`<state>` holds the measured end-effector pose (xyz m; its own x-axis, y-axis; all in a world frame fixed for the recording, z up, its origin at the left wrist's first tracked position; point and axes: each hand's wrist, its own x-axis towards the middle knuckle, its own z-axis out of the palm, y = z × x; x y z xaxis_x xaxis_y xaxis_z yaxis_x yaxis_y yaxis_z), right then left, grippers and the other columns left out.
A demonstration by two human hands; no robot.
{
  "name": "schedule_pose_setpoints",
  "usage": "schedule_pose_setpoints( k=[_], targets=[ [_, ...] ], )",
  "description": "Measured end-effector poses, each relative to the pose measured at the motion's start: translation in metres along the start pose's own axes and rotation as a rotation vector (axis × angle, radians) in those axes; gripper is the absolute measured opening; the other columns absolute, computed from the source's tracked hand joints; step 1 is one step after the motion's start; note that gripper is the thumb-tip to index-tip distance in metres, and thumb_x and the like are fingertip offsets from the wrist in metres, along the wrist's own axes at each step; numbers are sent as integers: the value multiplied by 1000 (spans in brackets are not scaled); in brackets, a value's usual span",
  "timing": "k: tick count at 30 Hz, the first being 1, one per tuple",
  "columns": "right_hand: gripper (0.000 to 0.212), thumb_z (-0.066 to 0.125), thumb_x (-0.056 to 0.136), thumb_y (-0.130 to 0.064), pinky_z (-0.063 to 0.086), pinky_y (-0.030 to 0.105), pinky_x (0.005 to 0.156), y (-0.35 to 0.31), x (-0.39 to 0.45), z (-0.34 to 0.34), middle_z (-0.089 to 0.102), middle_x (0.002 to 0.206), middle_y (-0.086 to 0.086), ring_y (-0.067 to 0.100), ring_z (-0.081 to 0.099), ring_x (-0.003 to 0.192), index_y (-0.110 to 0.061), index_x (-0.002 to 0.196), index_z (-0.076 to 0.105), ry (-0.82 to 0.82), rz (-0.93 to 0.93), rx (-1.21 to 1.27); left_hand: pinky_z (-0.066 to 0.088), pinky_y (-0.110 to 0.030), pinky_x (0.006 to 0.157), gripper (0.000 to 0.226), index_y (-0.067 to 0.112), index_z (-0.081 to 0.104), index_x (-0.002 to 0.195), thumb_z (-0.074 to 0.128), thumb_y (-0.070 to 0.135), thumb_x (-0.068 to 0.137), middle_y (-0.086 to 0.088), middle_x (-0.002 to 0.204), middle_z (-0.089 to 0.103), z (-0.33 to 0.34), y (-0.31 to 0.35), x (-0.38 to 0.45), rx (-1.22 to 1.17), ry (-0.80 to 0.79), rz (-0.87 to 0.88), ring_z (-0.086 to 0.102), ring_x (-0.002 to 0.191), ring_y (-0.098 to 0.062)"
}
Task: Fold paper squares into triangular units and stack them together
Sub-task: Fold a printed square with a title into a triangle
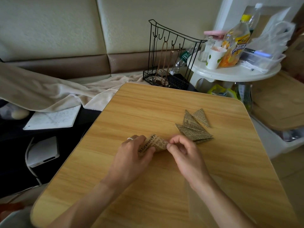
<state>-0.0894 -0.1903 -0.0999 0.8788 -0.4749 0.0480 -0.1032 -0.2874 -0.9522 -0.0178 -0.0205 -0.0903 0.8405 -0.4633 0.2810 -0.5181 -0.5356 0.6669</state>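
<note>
My left hand (131, 150) covers the left end of the newsprint paper (153, 143) I hold, and my right hand (181, 148) hides its right corner, so I cannot tell how far it is folded. Its small print is too fine to read. The folded triangles (194, 127) overlap, so their count is unclear. The near edge of the surface (164, 203) runs out of the bottom of the view, as do both my forearms. The bottle label (238, 46) on the side table is blurred.
</note>
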Motion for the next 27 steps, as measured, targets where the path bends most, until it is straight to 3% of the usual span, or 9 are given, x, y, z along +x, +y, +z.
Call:
schedule_pose_setpoints(
  k=[2,4,8,12,14,17,21,24,27],
  targets=[
    [11,71,93,-11,40,12,67,-2,-1,0,65,95,3,3,55,73,-19,85,69,-10,30,36,34,-15,58,27,9,57,76,75,23,89,4,77,55,0,-1,1,23,-3,4,48,67,-8],
    [11,72,93,-12,45,15,71,-4,-2,-1,68,101,2,6,61,80,-22,89,71,-37,78,101,35,-15,58,26,8,60,76,77,22,88,4,78,56,0,-1,1,45,12,3,48,67,-8],
    [9,75,93,-16,48,9,77,-8,-2,-3,71,114,0,-2,68,97,-24,96,73,-75,123,166,44,-24,59,24,10,63,75,78,24,88,4,77,61,-3,-1,0,42,48,-36,58,72,-14],
    [13,79,90,-19,49,12,79,-5,-3,-4,59,121,-1,-2,65,89,-28,99,73,2,95,55,53,-34,66,20,8,68,80,78,24,88,1,82,66,-6,-2,-1,21,19,-60,63,78,-17],
    [17,80,89,-21,50,18,83,-4,-3,-3,52,118,-3,1,62,81,-32,99,73,35,52,-30,56,-41,69,20,4,70,86,76,23,88,-3,87,67,-6,-1,-3,17,-12,-60,64,80,-20],
    [13,79,90,-24,51,19,78,-4,-3,-4,57,110,-3,2,60,73,-35,94,74,12,32,-43,56,-44,69,19,4,69,85,76,22,88,-3,89,65,-7,0,-4,14,-40,-48,63,78,-21],
    [12,73,94,-15,54,33,76,-1,-1,-2,73,83,7,18,69,75,-18,83,75,-99,57,58,51,-33,72,15,10,69,87,74,24,88,3,92,63,-6,1,-4,19,-71,-1,59,83,-15],
    [15,71,94,-12,49,26,78,2,0,-2,74,86,1,11,67,84,-15,79,74,-102,34,37,45,-22,78,20,18,70,96,67,37,91,9,107,58,-7,0,-4,4,-106,11,55,96,-9],
    [14,74,92,-8,45,11,82,3,1,-3,67,108,-2,-3,62,99,-15,80,74,-53,-73,28,53,-28,86,24,18,70,103,68,40,93,6,115,54,-10,-2,-1,-58,-128,-66,54,106,-11]
  ],
)
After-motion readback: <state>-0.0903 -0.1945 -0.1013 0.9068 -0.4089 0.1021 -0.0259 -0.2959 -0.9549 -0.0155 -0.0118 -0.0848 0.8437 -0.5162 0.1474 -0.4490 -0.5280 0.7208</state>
